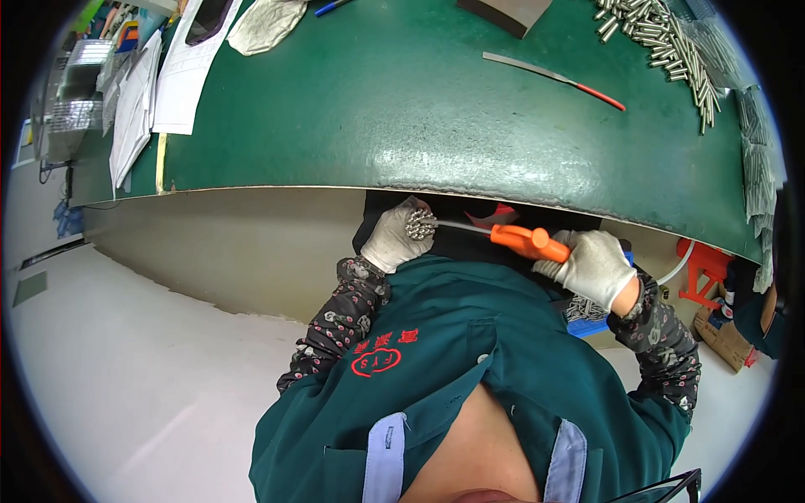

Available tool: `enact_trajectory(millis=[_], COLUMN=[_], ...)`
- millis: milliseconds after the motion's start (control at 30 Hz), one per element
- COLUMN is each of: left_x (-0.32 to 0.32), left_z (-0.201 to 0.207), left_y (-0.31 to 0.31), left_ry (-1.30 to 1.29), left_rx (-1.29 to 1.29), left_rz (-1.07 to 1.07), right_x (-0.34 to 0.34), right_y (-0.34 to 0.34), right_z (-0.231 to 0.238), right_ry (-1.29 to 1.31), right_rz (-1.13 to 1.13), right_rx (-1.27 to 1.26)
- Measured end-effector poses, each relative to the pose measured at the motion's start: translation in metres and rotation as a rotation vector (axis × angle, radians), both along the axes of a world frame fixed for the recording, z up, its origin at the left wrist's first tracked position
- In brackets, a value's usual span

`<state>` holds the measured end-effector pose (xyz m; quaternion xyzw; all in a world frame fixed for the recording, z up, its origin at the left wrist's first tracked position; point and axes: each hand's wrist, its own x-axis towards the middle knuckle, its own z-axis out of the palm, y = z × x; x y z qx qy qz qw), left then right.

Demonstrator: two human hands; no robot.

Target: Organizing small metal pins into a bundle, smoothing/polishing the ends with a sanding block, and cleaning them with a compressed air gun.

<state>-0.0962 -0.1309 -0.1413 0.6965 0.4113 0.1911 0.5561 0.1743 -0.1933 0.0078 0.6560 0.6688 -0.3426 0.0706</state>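
In a white work glove, my left hand (394, 239) is closed around a bundle of short metal tubes (419, 224), their ends facing right. My right hand (594, 267), also gloved, grips an orange air blow gun (527, 241). The gun's thin nozzle points left, and its tip is at the ends of the bundle; whether it touches them I cannot tell. Both hands are over my lap, just below the near edge of the green table (335, 126). Below my right hand, partly hidden by it and my arm, a blue bin (589, 327) holds more metal tubes.
On the table lie a red-handled file (553, 80), a pile of metal tubes (671, 50), a dark block (510, 12), a loose glove (267, 25), a phone (210, 21) and papers (178, 92). A red stool (707, 270) and a cardboard box (723, 339) stand at right.
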Motion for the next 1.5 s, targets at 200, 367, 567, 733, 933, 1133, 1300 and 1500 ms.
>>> enact_trajectory(millis=[200, 367, 567, 733, 933, 1133, 1300, 1500], left_x=[-0.001, 0.001, 0.001, -0.002, -0.001, -0.005, -0.005, -0.005], left_z=[0.001, 0.004, 0.000, -0.004, -0.002, -0.008, -0.007, -0.004], left_y=[0.002, 0.003, 0.002, 0.003, 0.000, -0.003, -0.004, -0.005], left_ry=[0.078, 0.049, 0.049, 0.046, 0.064, -0.048, -0.068, -0.036], left_rx=[0.056, -0.047, 0.056, 0.135, 0.056, 0.217, 0.153, 0.175], left_rz=[-0.034, 0.031, -0.002, -0.045, 0.006, 0.001, 0.017, 0.009], right_x=[-0.001, -0.001, 0.001, 0.001, 0.002, 0.000, 0.004, 0.002], right_y=[-0.001, -0.002, -0.005, -0.004, -0.007, -0.008, -0.005, -0.001], right_z=[0.004, 0.007, 0.003, 0.004, 0.004, 0.006, 0.007, 0.007], right_ry=[0.012, -0.031, 0.026, -0.052, -0.012, -0.018, -0.039, -0.092], right_rz=[0.021, -0.011, -0.037, -0.012, -0.025, -0.046, -0.045, -0.043], right_rx=[-0.076, -0.137, -0.156, -0.148, -0.141, -0.211, -0.108, -0.056])
